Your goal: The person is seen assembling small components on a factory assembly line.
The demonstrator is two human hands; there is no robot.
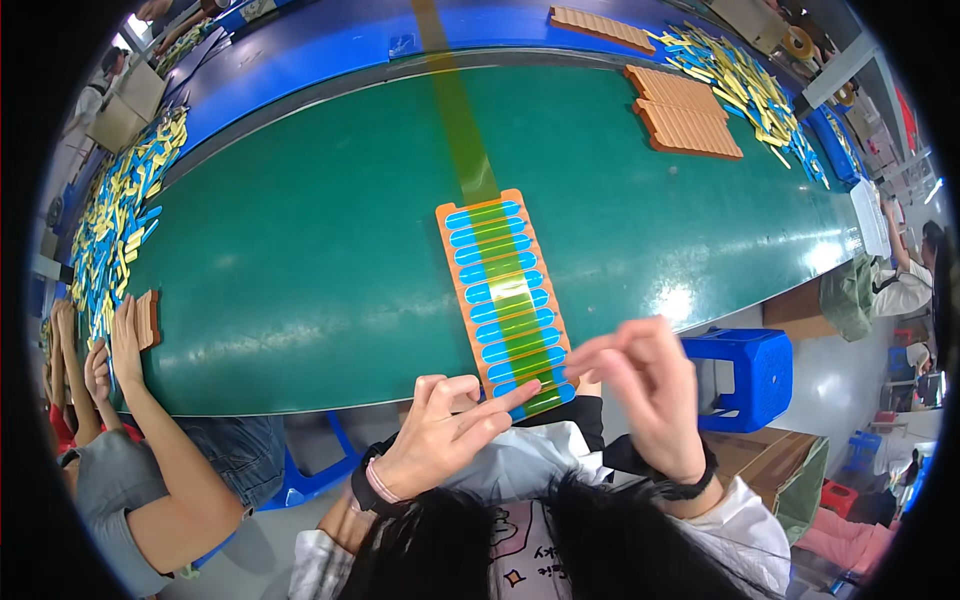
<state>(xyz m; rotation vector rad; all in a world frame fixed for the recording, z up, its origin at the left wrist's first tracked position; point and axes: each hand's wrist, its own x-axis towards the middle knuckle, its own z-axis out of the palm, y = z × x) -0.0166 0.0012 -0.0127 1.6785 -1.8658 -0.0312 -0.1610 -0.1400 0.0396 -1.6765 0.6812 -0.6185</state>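
Observation:
An orange grooved tray point(447, 211) lies at the near edge of the green table, with a row of round-ended blue strips point(478, 294) in its grooves. A see-through yellow-green tape point(465, 130) comes from the far side and runs lengthwise over the strips. My left hand point(435, 430) has its index finger stretched onto the tape at the tray's near end; the other fingers are partly bent and hold nothing I can see. To the right, my right hand point(650, 395) is slightly blurred, fingers apart, beside the tray's near right corner.
Stacked orange trays point(685, 115) lie at the far right, by a pile of yellow and blue pieces point(745, 85). Another such pile point(125, 215) is at left, where a co-worker's hands point(125, 345) touch an orange tray. A blue stool point(745, 375) stands right of me.

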